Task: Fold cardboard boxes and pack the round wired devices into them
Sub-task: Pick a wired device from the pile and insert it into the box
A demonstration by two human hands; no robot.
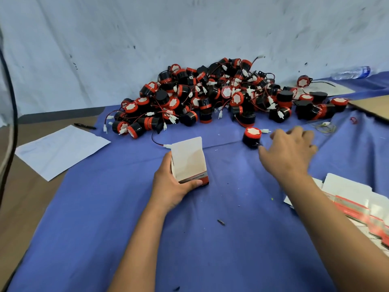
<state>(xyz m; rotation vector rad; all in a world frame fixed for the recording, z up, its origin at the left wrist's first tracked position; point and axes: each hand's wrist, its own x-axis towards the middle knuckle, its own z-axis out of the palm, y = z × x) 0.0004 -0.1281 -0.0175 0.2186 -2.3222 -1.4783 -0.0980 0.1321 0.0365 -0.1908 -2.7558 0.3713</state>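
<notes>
My left hand (171, 186) grips a small white and red cardboard box (189, 163), held upright on the blue cloth with its top flap open. A single round black and red wired device (251, 137) lies just beyond the box to the right. Beside that device hovers my right hand (288, 150), fingers loosely spread, fingertips close to its wire, holding nothing. A large pile of several such devices (221, 95) with red wires and white plugs sits at the back against the wall.
Flat unfolded boxes (357, 201) are stacked at the right edge. A white paper sheet (61, 150) and a pen (85, 126) lie at the left. A plastic bottle (351, 73) and a brown cardboard sheet (372, 108) lie at the back right.
</notes>
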